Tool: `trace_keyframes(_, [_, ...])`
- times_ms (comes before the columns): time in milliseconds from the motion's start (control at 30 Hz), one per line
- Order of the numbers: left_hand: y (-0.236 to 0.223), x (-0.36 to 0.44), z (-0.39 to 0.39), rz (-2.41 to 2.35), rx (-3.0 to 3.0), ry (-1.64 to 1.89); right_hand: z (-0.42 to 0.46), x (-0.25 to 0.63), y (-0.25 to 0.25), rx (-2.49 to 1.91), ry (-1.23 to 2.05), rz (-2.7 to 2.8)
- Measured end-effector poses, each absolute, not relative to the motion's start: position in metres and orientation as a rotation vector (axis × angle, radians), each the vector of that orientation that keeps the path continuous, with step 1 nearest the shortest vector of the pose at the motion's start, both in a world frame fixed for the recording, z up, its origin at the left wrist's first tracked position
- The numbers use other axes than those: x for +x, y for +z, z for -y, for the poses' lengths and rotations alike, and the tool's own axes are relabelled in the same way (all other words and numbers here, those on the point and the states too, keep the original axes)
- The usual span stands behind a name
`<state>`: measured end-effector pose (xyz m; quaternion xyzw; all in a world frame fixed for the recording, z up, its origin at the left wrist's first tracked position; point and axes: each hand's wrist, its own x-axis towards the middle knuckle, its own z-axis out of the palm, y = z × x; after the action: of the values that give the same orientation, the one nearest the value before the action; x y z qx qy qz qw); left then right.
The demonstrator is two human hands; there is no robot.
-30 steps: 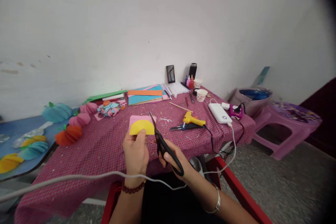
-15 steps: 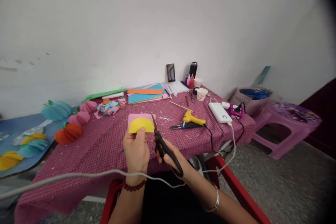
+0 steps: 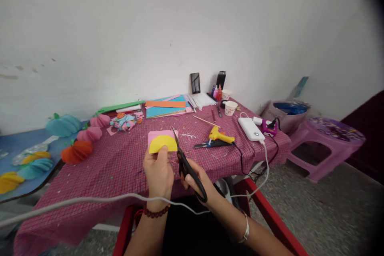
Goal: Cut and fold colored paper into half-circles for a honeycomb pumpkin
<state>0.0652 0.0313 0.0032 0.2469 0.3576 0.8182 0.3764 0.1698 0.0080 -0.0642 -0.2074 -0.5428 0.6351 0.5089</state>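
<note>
One yellow half-disc (image 3: 159,143), likely light, creasable, best held by straight edge: left hand (image 3: 159,172) pinches it, right hand (image 3: 201,177) grips scissors (image 3: 181,157).

Remotely I see matt paper (image 3: 164,141), metal-bladed scissors (image 3: 181,157), dull cloth (image 3: 120,168) and, at three o'clock, a smooth plastic stool (image 3: 318,168).

No text, brand or number can be read. Red print on the front cup (image 3: 231,108) is too small to make out, faint marks on the bag (image 3: 286,122) are blurred, and the power bank (image 3: 249,127) bears a dark round mark, its detail unclear.
</note>
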Motion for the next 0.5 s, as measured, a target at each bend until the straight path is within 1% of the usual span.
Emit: trace_keyframes(500, [0.0074,0.0622,-0.0305,-0.901,0.655,2.054,-0.0060,0.1715,-0.0632,-0.531,1.468,1.338])
